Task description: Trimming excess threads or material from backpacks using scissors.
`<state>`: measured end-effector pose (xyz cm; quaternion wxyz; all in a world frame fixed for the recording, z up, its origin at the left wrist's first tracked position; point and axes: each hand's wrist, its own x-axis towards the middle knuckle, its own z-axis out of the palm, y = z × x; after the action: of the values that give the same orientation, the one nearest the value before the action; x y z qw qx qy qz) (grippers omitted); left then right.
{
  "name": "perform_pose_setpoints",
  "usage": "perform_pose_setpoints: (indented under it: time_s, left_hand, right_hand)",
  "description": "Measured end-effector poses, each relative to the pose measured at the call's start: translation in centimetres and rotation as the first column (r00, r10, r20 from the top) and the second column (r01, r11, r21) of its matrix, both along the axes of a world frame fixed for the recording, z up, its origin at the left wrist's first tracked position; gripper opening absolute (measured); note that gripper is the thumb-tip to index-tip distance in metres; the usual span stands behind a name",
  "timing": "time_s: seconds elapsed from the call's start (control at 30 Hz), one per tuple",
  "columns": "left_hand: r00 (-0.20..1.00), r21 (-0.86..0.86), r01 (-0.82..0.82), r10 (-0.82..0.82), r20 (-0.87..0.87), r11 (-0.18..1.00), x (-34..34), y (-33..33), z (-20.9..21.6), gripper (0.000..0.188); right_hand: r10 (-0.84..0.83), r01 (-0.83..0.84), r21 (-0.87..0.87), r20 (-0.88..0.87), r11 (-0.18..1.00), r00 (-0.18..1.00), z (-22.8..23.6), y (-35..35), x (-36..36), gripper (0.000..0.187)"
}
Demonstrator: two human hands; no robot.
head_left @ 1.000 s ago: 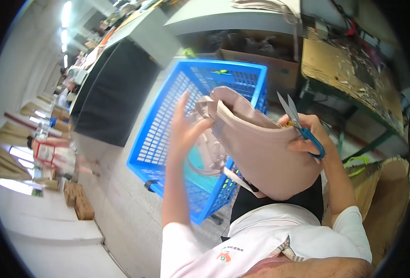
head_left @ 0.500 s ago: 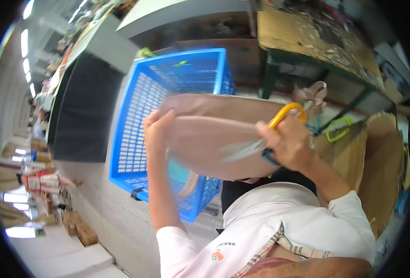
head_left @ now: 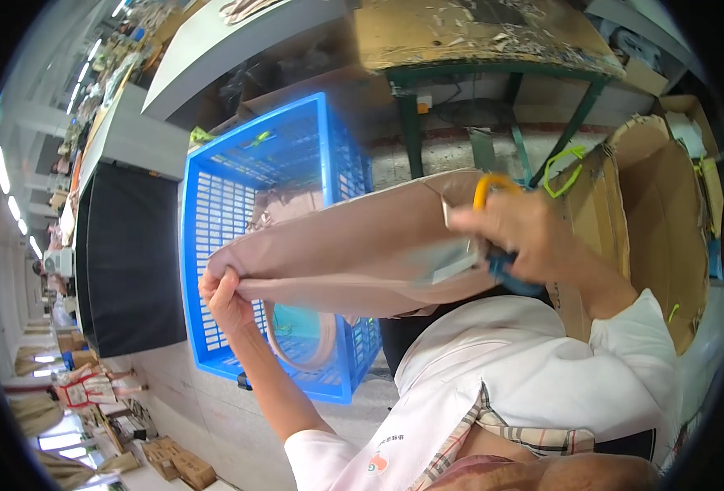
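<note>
A dusty-pink bag (head_left: 329, 245) is stretched between my hands, its long opening facing up, over the blue crate. My left hand (head_left: 227, 299) is closed on the bag's left end, fingers and thumb pinching its edge. At the other end, my right hand (head_left: 534, 237) is wrapped round scissors (head_left: 493, 182) with a yellow handle loop and some blue on the lower part. Their blades, blurred, lie across the bag's side. Whether my right fingers also grip the bag's edge, I cannot tell.
The blue plastic crate (head_left: 324, 135) holds more pink pieces (head_left: 284, 206). Behind it stands a scrap-strewn worktable (head_left: 476, 41) on green legs. A large open cardboard box (head_left: 665, 237) is at my right. Dark panels (head_left: 133, 254) stand left of the crate.
My left hand has moved left and down, pulling the bag out longer and tilting it. My right hand still has the scissors. The view has shifted, and the pink strap near my right hand is out of sight.
</note>
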<state>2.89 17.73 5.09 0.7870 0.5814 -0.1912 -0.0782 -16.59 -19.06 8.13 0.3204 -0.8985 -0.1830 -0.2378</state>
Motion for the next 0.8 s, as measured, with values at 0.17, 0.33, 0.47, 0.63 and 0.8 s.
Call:
perform_pose_setpoints:
  time_s: [0.17,0.33,0.47,0.63,0.8]
  left_hand:
    - [0.996,-0.035,-0.082,0.081,-0.034,0.996,-1.4,-0.4,1.0,0.023]
    - [0.998,-0.061,-0.067,0.067,-0.008,0.996,-1.1,-1.0,1.2,0.016]
    - [0.994,0.006,-0.064,0.063,0.088,0.998,-1.7,-0.8,1.4,0.002]
    - [0.995,-0.039,-0.018,0.022,0.094,0.999,-1.6,0.1,1.3,0.019]
    - [0.987,-0.014,0.102,-0.099,0.129,0.995,-1.0,-0.6,1.5,0.021]
  right_hand:
    - [-0.187,0.206,0.071,-0.214,0.976,0.959,2.5,-3.9,1.3,0.061]
    - [-0.065,0.066,0.001,-0.184,0.998,0.981,1.8,-5.4,3.4,0.083]
    - [-0.082,0.101,0.048,-0.305,0.994,0.949,1.7,-7.5,2.6,0.086]
    - [0.044,0.081,0.213,-0.526,0.974,0.849,-2.1,-8.8,-1.7,0.084]
    - [0.094,-0.008,0.143,-0.605,0.99,0.791,-2.8,-8.0,-2.8,0.084]
